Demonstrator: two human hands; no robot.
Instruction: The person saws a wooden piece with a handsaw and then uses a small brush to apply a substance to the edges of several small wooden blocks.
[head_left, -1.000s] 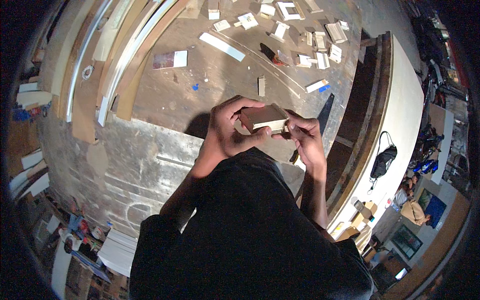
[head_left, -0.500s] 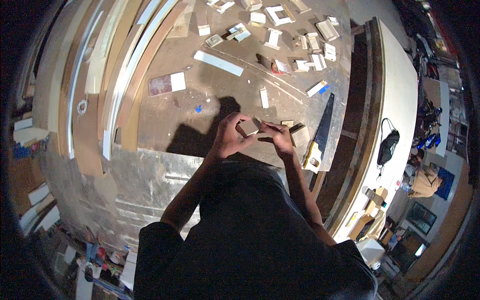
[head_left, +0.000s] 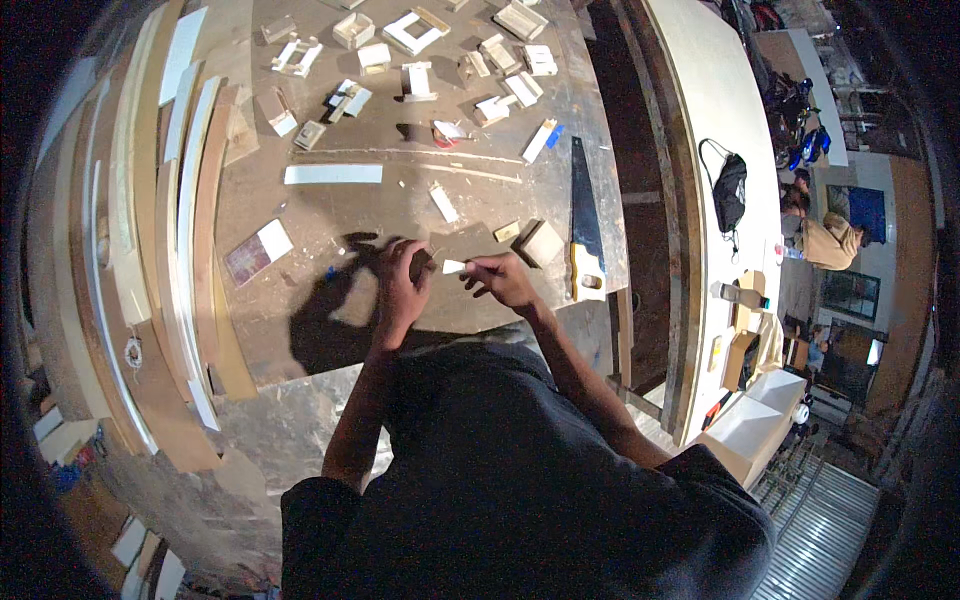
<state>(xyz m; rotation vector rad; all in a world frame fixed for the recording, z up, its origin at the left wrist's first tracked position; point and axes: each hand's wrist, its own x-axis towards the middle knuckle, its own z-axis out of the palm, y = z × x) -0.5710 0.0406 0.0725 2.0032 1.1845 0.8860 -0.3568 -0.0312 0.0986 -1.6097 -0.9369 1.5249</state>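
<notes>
My left hand [head_left: 402,290] is over the brown work board, its fingers and thumb curled round a small wooden block [head_left: 423,264] that lies mostly in shadow. Just right of it, my right hand [head_left: 505,280] pinches a small pale wood piece [head_left: 454,267] between thumb and fingertips. A narrow gap separates the two pieces. Beyond the right hand lie a square wooden block [head_left: 541,244] and a small wood offcut [head_left: 507,231]. Farther right rests a handsaw [head_left: 586,215] with a yellow and white handle.
Several small wooden assemblies [head_left: 416,82] are scattered at the far side. A white strip [head_left: 333,174] and a part-white, reddish-brown piece [head_left: 259,252] lie on the board. Long planks [head_left: 185,220] line the left. Past a dark gap on the right, a pale bench [head_left: 710,90] carries a black pouch [head_left: 731,190].
My hands have moved apart, and the right one now holds the small pale piece clear of the block in the left. The whole view has shifted and turned.
</notes>
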